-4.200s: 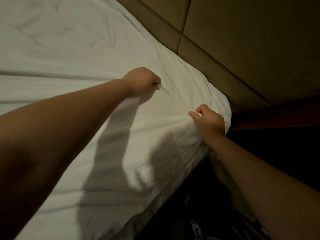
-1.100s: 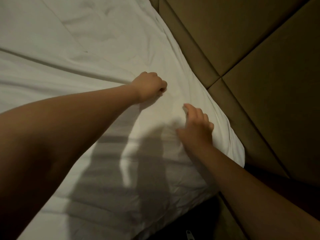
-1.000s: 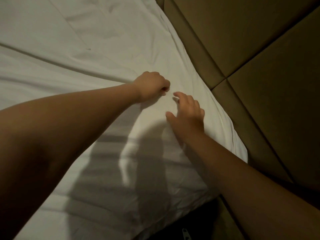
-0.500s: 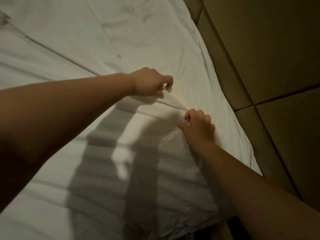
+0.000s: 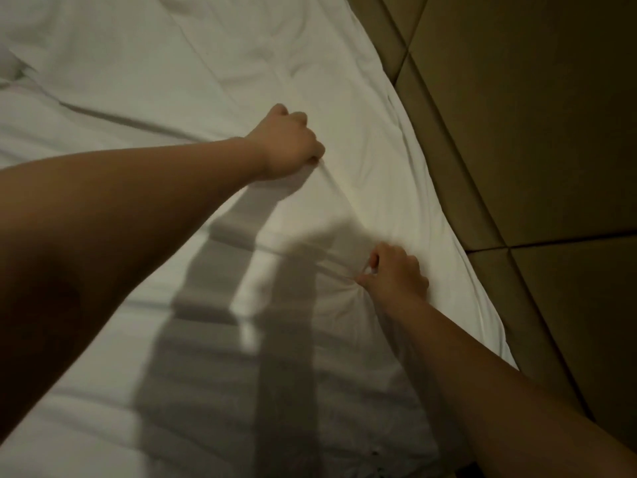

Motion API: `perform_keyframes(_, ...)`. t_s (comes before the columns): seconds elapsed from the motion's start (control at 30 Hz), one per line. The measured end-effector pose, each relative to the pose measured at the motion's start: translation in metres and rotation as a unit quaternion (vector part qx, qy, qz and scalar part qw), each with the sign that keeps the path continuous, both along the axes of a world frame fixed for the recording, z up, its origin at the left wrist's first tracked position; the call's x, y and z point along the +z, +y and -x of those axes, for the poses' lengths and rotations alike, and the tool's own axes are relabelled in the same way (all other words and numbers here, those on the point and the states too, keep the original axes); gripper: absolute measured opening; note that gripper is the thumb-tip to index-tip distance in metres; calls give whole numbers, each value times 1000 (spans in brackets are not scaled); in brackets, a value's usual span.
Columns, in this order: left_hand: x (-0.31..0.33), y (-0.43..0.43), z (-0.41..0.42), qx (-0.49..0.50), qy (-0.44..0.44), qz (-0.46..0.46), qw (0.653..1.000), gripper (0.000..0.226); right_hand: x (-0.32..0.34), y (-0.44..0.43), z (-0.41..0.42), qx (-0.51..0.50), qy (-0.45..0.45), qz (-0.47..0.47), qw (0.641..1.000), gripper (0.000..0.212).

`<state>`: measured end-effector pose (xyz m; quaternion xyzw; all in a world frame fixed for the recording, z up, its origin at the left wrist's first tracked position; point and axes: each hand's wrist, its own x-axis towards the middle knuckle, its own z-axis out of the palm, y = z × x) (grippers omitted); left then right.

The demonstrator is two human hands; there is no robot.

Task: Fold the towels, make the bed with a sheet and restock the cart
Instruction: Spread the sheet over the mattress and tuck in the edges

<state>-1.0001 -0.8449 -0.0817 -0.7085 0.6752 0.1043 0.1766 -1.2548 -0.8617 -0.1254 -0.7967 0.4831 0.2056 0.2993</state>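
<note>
Two bare hands grip a white cotton bed sheet (image 5: 213,74) spread across a bed beside a padded wall.

Seen from above, the sheet covers nearly the whole view and lies wrinkled, with a long crease running across it from the left. The left hand (image 5: 287,146), arm stretched out from the lower left, is clenched into a fist with a bunch of the sheet caught beneath its fingers. The right hand (image 5: 396,272), reaching in from the lower right, pinches a gathered fold of the same sheet between thumb and curled fingers, and creases fan out from that pinch. A taut ridge of cloth runs between the two hands. Both arms cast dark shadows on the fabric. Along the right edge of the bed stands an olive-brown padded panel wall (image 5: 517,125) with deep seams.
</note>
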Motion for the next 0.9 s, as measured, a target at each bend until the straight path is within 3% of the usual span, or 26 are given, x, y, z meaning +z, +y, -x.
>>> perform_keyframes(0.17, -30, -20, 1, 75, 40, 18, 996, 32, -6, -4, -2, 0, -1, -8, 1000, 26)
perform_keyframes(0.33, -46, -21, -6, 90, 103, 54, 989, 35, -5, -3, -2, 5, -9, -2, 1000, 25)
perform_keyframes(0.47, -46, -23, -10, 115, 132, 69, 982, 34, 11, -14, -15, 50, 55, -41, 996, 22)
perform_keyframes(0.57, -48, -26, -8, 127, 137, 57, 981, 33, 25, -22, -53, 95, -23, 71, 993, 13)
perform_keyframes(0.63, -48, -30, -7, 130, 136, 40, 981, 31, 23, -25, -97, 95, -96, 109, 985, 19)
perform_keyframes(0.77, -43, -40, -22, 105, 144, -11, 984, 27, -16, -27, -151, 85, -38, 8, 996, 36)
perform_keyframes(0.9, -35, -40, -52, 140, 187, -30, 972, 32, -26, -24, -151, 19, -54, 21, 998, 51)
